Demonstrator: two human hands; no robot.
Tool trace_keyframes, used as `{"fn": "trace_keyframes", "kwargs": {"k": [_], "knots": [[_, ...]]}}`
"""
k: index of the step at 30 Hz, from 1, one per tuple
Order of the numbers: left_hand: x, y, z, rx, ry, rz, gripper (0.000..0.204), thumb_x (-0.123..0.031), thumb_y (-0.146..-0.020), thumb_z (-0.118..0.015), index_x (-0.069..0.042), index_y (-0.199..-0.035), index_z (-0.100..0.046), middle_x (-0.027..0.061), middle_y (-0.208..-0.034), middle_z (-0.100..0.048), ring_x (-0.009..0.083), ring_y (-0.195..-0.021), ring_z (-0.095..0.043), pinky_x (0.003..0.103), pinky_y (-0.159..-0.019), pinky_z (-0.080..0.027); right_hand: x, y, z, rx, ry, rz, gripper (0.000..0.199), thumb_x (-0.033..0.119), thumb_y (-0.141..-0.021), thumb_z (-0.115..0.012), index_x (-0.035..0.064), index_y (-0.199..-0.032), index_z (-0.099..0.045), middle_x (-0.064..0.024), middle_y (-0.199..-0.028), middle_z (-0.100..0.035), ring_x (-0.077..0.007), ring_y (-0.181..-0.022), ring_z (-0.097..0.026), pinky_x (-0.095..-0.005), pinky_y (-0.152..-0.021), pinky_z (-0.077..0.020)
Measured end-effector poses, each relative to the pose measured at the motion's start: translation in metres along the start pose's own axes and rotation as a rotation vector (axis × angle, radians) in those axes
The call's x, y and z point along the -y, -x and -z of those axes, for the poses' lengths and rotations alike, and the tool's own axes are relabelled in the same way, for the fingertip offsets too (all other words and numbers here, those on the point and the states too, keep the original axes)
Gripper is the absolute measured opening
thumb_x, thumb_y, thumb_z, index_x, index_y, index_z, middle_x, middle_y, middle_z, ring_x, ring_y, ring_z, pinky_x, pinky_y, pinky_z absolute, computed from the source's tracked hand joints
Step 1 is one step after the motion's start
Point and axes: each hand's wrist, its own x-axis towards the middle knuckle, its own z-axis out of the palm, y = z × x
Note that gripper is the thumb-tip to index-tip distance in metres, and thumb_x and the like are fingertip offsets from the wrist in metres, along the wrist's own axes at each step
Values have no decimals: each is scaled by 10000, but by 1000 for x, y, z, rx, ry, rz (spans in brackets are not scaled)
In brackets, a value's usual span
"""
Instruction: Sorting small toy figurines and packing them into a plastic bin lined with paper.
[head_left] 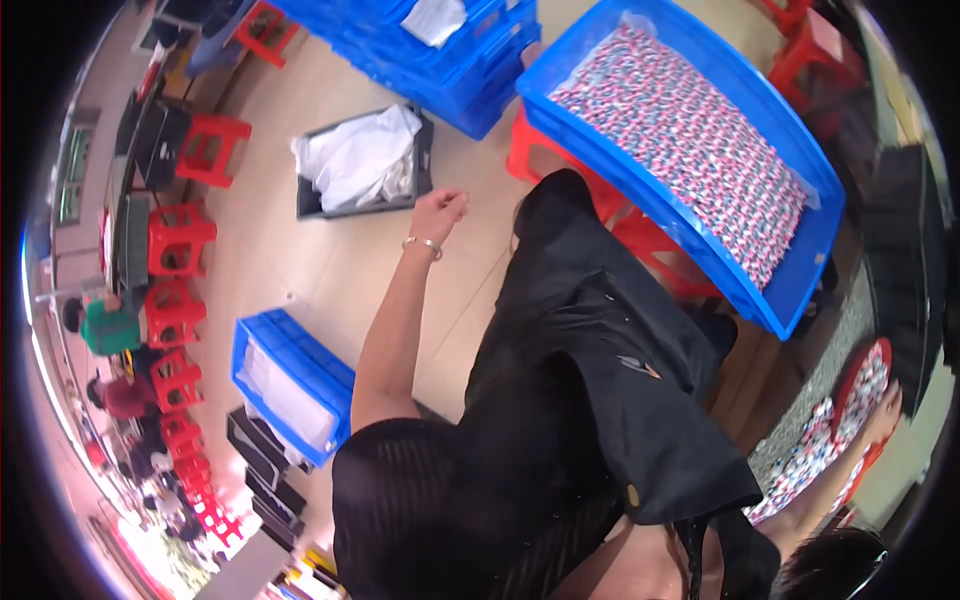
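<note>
My left hand [440, 217], a bracelet at its wrist, is held out over the floor beside a dark grey crate [304, 196] with white plastic bags [365, 155]. Its fingers are curled together, and anything inside them is hidden. At the far right, my right hand [882, 415] grips the rim of a red tray [884, 352]. Small red, white and blue pieces [862, 392] fill this tray, and a heap of similar pieces [800, 470] lies next to it on a speckled grey tabletop [795, 432].
A big blue bin [655, 195] of small coloured pieces rests on red stools [650, 250] ahead. Stacked blue crates [440, 75] stand at the top. Another blue crate [340, 385] sits at left. Red stools [180, 240] line the left side, where other people [108, 325] sit.
</note>
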Motion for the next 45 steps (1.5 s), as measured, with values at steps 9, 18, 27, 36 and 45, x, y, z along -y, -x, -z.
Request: {"fn": "trace_keyframes", "kwargs": {"k": [9, 18, 27, 36, 45], "knots": [[53, -56, -9, -439, 219, 110, 281, -210, -907, -556, -19, -705, -598, 33, -630, -585, 88, -554, -536, 222, -514, -437, 364, 60, 34, 149, -505, 710, 297, 34, -860, -577, 12, -1156, -558, -126, -1168, -522, -203, -987, -544, -291, -818, -452], [-25, -78, 39, -602, 367, 142, 281, -240, -946, -488, 1, -839, -585, 61, -689, -595, 110, -535, -551, 250, -519, -486, 682, 73, 31, 805, -875, 1241, 346, -22, -761, -626, 4, -1099, -561, -153, -1195, -524, -278, -1110, -523, -372, -925, -420], [88, -84, 67, -761, 390, 396, 186, -134, -848, -561, -12, -974, -623, 106, -792, -639, 183, -681, -632, 289, -617, -523, 970, 82, 90, 138, -1245, 1228, 481, 184, -945, -445, 4, -1375, -328, -161, -1404, -351, -292, -1291, -351, -399, -1067, -259], [202, -194, 97, -760, 18, 583, 233, -277, -780, -651, -47, -761, -620, 155, -759, -648, 351, -729, -618, 419, -667, -485, 864, 276, -8, 1131, -781, 1805, 405, 34, -754, -664, 17, -1138, -536, -222, -1272, -423, -384, -1177, -433, -462, -970, -378], [232, -357, 93, -824, -285, 467, 451, -348, -656, -758, -117, -983, -550, 101, -1013, -505, 316, -968, -504, 412, -783, -462, 902, 371, -90, 1568, -405, 1489, 397, -55, -767, -633, -3, -1144, -517, -176, -1250, -437, -244, -1024, -576, -272, -733, -544]]}}
